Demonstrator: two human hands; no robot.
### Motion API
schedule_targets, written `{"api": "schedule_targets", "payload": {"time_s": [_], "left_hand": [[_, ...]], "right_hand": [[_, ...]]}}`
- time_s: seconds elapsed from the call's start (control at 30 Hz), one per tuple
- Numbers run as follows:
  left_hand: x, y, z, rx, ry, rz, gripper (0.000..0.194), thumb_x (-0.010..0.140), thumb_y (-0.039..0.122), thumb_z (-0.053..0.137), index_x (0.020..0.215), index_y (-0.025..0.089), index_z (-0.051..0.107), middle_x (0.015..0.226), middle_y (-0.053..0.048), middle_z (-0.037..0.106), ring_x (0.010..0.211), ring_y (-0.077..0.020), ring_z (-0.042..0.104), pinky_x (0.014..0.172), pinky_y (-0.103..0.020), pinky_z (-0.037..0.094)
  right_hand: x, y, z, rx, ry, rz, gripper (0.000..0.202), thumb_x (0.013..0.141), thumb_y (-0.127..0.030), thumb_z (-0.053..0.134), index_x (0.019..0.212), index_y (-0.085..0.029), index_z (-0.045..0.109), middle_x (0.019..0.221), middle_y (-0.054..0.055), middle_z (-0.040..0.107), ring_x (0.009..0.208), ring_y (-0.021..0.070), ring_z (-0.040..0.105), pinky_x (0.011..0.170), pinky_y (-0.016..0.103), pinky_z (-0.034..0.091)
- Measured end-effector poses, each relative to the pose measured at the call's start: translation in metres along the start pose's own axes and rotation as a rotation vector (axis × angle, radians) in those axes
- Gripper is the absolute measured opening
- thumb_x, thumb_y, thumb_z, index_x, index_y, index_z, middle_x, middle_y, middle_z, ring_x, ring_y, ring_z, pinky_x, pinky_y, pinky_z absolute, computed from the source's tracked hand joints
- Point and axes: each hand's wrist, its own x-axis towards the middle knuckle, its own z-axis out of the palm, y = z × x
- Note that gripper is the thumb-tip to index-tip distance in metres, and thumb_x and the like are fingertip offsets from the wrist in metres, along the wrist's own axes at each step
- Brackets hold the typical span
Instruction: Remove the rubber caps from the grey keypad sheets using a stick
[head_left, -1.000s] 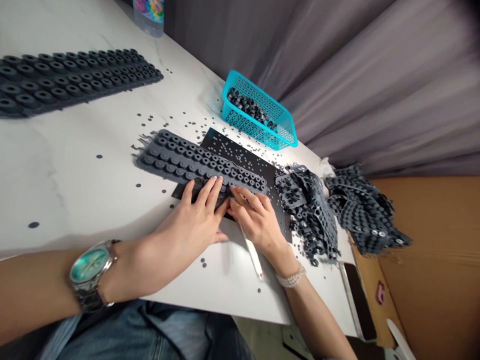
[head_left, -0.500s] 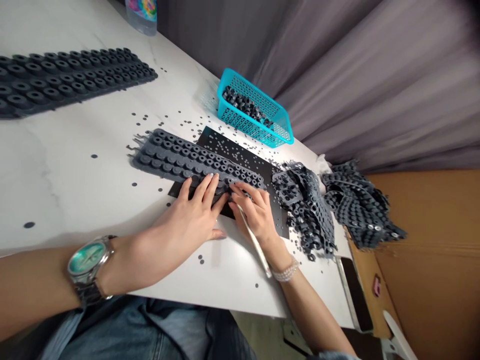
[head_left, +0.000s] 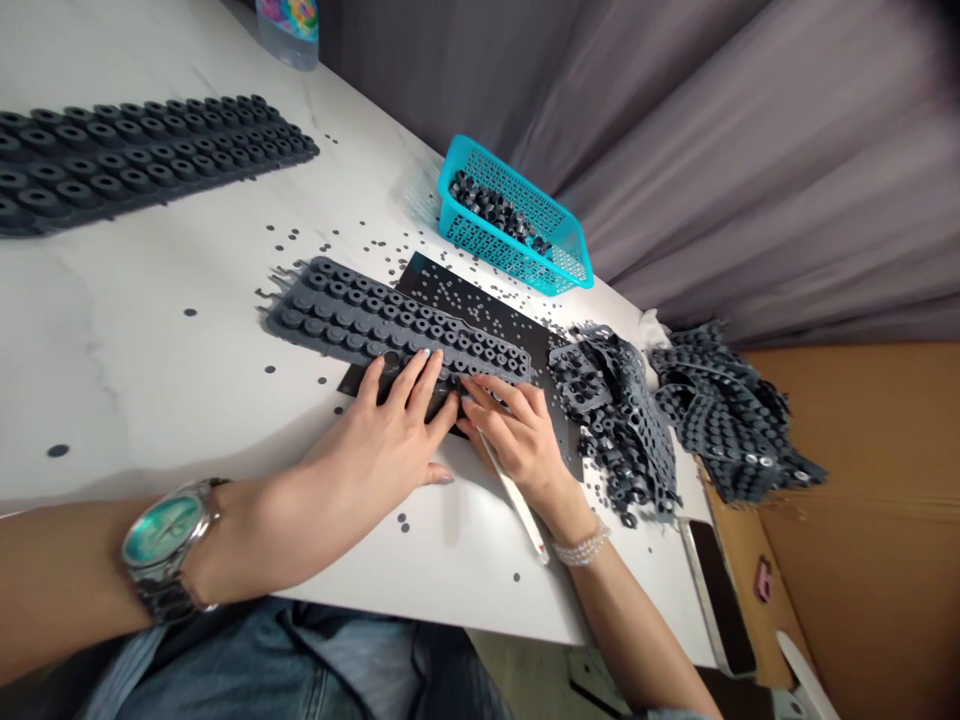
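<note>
Head view: dark sheet (head_left: pixel 390 318) part-holed, some caps (head_left: pixel 313 327) closed (likely unfinished). Left hand (head_left: pixel 386 425): fingers splayed. Right hand (head_left: pixel 517 440): clamped on white stick (head_left: pixel 518 502).

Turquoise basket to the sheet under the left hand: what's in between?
In the head view, small dark discs lie scattered between the turquoise basket and the studded sheet, some on the white table, others on the exposed black mat.

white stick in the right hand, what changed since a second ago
The free end of the stick has swung right, closer to the bracelet. Nothing was let go: the right hand still holds it, the left hand still rests on the sheet.
</note>
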Motion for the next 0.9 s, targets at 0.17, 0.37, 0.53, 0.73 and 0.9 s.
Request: {"api": "schedule_targets", "payload": {"time_s": [0.17,0.37,0.53,0.73,0.9], "left_hand": [[-0.0011,-0.0022,0.0005,0.004,-0.008,0.019,0.068,0.085,0.051,0.056,0.139,0.009,0.048,0.153,-0.028,0.028,0.14,-0.0428,0.029,0.107,-0.062,0.03],[-0.0027,-0.0025,0.0022,0.029,-0.008,0.028,0.07,0.085,0.051,0.056,0.139,0.007,0.047,0.153,-0.029,0.027,0.142,-0.0423,0.026,0.108,-0.062,0.029],[-0.0025,-0.0019,0.0007,0.034,-0.022,0.036,0.072,0.086,0.051,0.055,0.14,0.005,0.045,0.153,-0.03,0.025,0.141,-0.043,0.026,0.108,-0.062,0.029],[-0.0027,-0.0012,0.0009,0.048,-0.039,0.026,0.073,0.086,0.053,0.055,0.142,0.008,0.043,0.154,-0.029,0.024,0.142,-0.0416,0.025,0.109,-0.06,0.027],[-0.0012,-0.0023,0.0044,0.007,-0.023,0.01,0.07,0.085,0.054,0.055,0.14,0.011,0.046,0.154,-0.026,0.027,0.143,-0.0396,0.025,0.11,-0.06,0.026]], "right_hand": [[0.001,-0.001,-0.0023,-0.033,-0.076,-0.022,0.013,0.095,-0.018,0.053,0.107,-0.017,0.059,0.122,0.012,0.068,0.122,0.0188,0.055,0.087,0.036,0.043],[0.0024,0.0003,-0.0015,-0.042,-0.069,-0.032,0.012,0.096,-0.019,0.051,0.105,-0.016,0.058,0.12,0.013,0.068,0.121,0.0193,0.056,0.085,0.035,0.043],[0.0026,-0.0006,0.0003,-0.023,-0.083,-0.026,0.014,0.097,-0.016,0.047,0.105,-0.015,0.058,0.12,0.014,0.067,0.122,0.0186,0.054,0.085,0.034,0.044],[0.0001,-0.0008,0.0011,0.016,-0.071,-0.002,0.013,0.096,-0.016,0.048,0.104,-0.015,0.058,0.119,0.016,0.067,0.122,0.0191,0.054,0.086,0.035,0.043],[-0.0002,-0.0003,0.0004,0.018,-0.073,0.013,0.013,0.095,-0.02,0.051,0.106,-0.018,0.058,0.123,0.013,0.066,0.123,0.0191,0.054,0.088,0.036,0.042]]}}
